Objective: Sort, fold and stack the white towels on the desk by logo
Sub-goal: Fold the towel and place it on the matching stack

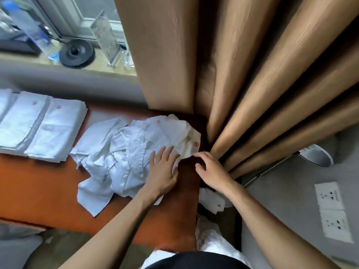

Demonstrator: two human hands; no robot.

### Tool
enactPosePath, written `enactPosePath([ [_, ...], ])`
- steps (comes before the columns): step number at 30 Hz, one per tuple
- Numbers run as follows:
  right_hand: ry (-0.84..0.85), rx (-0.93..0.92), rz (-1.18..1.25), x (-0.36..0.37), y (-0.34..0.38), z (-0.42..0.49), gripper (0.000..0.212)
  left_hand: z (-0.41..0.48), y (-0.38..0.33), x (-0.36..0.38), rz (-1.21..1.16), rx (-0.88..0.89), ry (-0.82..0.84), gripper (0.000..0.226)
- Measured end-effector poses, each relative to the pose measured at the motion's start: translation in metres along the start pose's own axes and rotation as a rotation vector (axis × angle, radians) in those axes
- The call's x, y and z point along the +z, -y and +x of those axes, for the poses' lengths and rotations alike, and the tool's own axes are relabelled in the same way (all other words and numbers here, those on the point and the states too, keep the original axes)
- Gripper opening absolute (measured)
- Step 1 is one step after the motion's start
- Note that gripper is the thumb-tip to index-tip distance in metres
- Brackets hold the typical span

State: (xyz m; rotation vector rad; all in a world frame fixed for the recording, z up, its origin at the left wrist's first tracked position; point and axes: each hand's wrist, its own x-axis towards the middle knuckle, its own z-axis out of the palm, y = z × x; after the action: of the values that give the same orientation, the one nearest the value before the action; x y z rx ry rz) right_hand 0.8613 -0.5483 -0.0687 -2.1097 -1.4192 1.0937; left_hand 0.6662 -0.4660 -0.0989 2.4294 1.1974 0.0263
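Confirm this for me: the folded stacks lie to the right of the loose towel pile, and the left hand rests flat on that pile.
Wrong side. The head view shows the folded stacks lying to the left of the loose towel pile, not the right. The left hand does rest flat on that pile.

Tan curtains [242, 74] hang in folds at the right. On the windowsill [101, 69] stand a water bottle [37, 35], a black round base [76, 53] and an acrylic sign holder [107, 37]. Two white wall sockets [332, 208] sit lower right.
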Motion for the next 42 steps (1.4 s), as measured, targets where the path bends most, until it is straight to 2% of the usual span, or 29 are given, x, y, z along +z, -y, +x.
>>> enactPosePath([
  [4, 0.1, -0.112, -0.04, -0.002, 0.006, 0.043, 0.043, 0.005, 0.008, -0.005, 0.0, -0.262, -0.046, 0.048],
  [7, 0.178, -0.164, -0.061, 0.004, 0.012, 0.068, 0.044, 0.008, 0.017, -0.008, -0.053, -0.462, -0.052, 0.056],
  [15, 0.324, -0.22, -0.133, 0.01, 0.007, 0.08, 0.047, 0.005, 0.012, -0.006, 0.019, -0.67, -0.209, 0.041],
  [23, 0.402, -0.294, -0.134, 0.003, 0.014, 0.077, 0.046, -0.005, -0.005, -0.016, 0.057, -0.696, -0.253, 0.023],
  [30, 0.399, -0.447, -0.048, -0.001, 0.049, 0.068, 0.052, -0.036, -0.04, -0.048, -0.198, -0.513, -0.538, 0.015],
  [33, 0.462, -0.502, 0.079, 0.002, 0.064, 0.059, 0.047, -0.053, -0.048, -0.055, -0.365, -0.554, -0.634, 0.015],
  [37, 0.594, -0.512, 0.255, 0.015, 0.074, 0.03, 0.041, -0.077, -0.047, -0.06, -0.49, -0.621, -0.615, 0.023],
  [42, 0.465, -0.658, 0.21, 0.023, 0.081, 0.016, 0.036, -0.093, -0.04, -0.066, -0.568, -0.681, -0.591, 0.01],
])
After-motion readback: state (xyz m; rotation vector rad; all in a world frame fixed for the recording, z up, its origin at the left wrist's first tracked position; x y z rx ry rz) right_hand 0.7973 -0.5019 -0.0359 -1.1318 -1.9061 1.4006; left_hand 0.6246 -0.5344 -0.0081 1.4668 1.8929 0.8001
